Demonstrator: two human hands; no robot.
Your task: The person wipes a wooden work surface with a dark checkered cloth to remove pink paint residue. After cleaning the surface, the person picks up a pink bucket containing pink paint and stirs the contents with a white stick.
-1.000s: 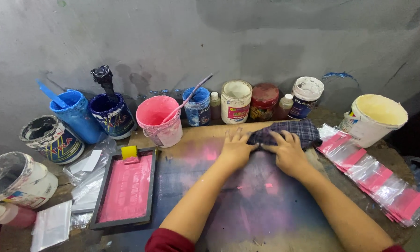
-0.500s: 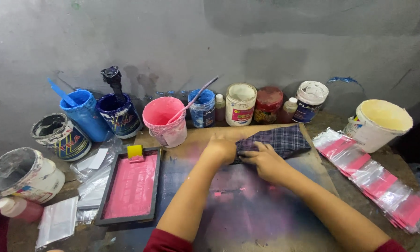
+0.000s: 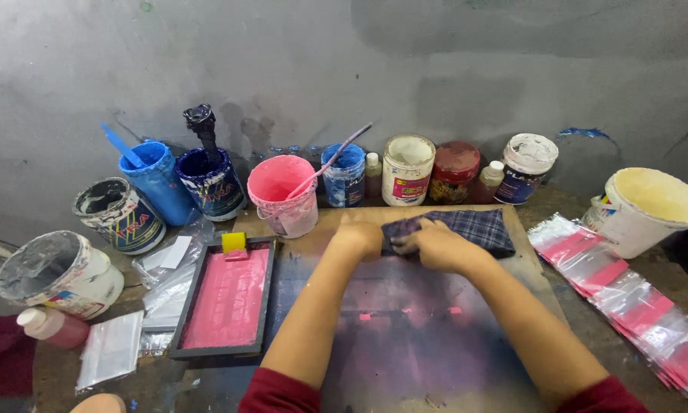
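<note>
Both hands sit on the plaid cloth [image 3: 466, 228] at far edge of the stained board [image 3: 405, 336]: left hand [image 3: 359, 237] curled into a loose fist at cloth's left end, right hand [image 3: 434, 246] w/ fingers bent, pinching the near-left edge; rest of cloth runs out to the right, flat. Pink bucket [image 3: 283, 195] w/ stick just beyond left hand. Pink-inked screen frame [image 3: 223, 300] left of board. Clear bags w/ pink inserts [image 3: 627, 298] at right.

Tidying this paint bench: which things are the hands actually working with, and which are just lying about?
In use: left hand, right hand, checked cloth, stained board.
Lying about: pink bucket, pink screen frame, blue tubs, cream bucket, plastic sleeves.
</note>
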